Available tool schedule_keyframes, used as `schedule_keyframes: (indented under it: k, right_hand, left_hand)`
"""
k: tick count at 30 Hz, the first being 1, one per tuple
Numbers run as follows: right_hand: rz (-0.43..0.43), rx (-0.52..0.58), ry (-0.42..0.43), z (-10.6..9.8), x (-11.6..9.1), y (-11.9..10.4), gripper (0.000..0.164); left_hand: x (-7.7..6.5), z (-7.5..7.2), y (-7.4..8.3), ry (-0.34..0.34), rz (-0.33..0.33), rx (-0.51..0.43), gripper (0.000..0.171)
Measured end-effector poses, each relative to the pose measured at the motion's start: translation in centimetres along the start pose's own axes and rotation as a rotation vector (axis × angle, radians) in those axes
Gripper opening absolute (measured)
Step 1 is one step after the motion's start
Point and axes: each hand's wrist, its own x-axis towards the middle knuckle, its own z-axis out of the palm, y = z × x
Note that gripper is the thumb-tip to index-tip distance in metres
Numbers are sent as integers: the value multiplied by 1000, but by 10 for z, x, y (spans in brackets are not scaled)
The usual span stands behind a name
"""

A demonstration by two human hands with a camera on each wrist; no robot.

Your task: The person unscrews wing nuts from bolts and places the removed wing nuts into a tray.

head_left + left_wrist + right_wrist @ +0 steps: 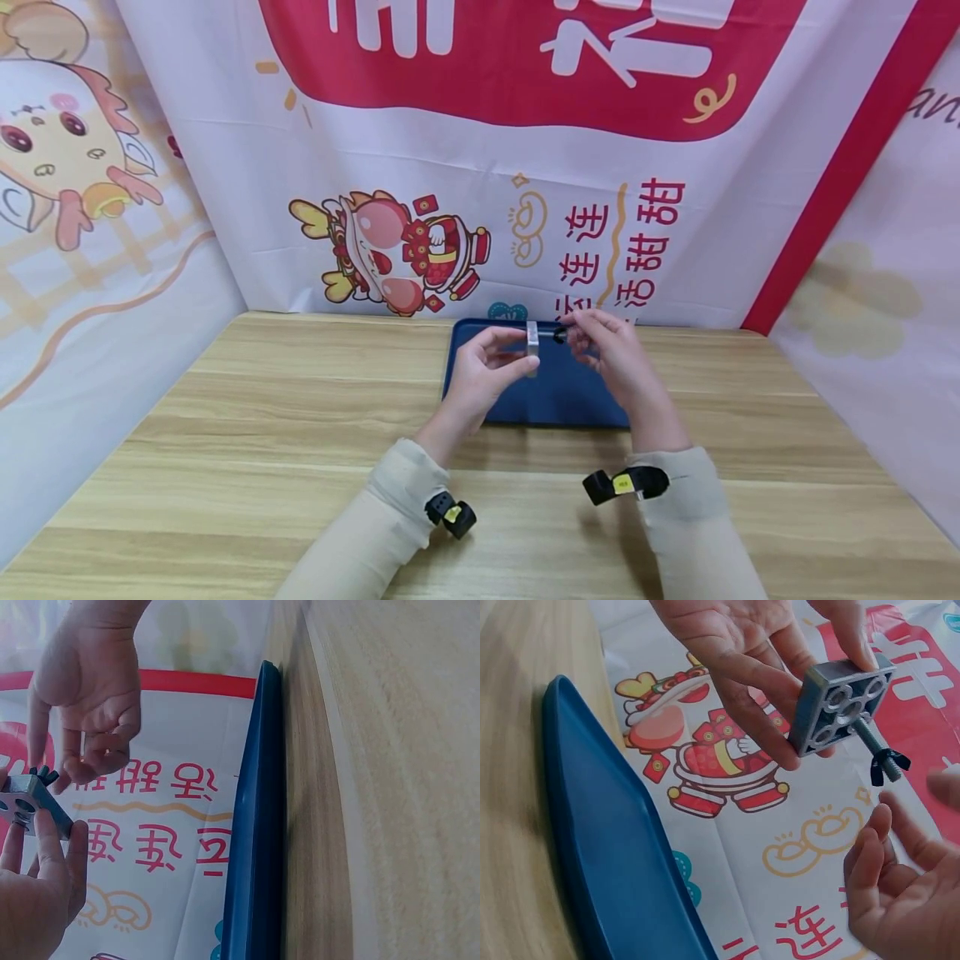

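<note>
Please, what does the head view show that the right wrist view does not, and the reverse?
Only the head view shows both sleeves and black wrist devices. Only the right wrist view shows round openings in the metal block and the screw thread. Both show the wing nut, right hand, blue tray and the left hand holding the metal block.

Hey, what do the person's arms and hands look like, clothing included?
The person wears a light beige fabric left sleeve and a matching right sleeve. A black left wrist device and similar black right wrist device each carry a yellow label, its print too small to read. The left hand and right hand are gloveless; no cables show.
</note>
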Motion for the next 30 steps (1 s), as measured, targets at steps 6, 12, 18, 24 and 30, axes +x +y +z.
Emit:
schedule_keyframes:
  k: [6,12,18,24,30]
  right_hand:
    - [131,95,-2,3,1,0,23]
    - [124,174,-18,5,3,1,19]
    - [118,232,-32,5,3,1,18]
    - [77,255,-84,2,3,1,12]
    - [23,187,-119,-3,1,3,9]
  left_hand:
    - [1,0,-1,1,5,3,35]
    - [1,0,-2,0,7,15,35]
    - [1,0,-2,8,8,8,35]
    - [0,1,-1,4,4,-1,36]
    - [0,1,-1,-1,-3,-7,35]
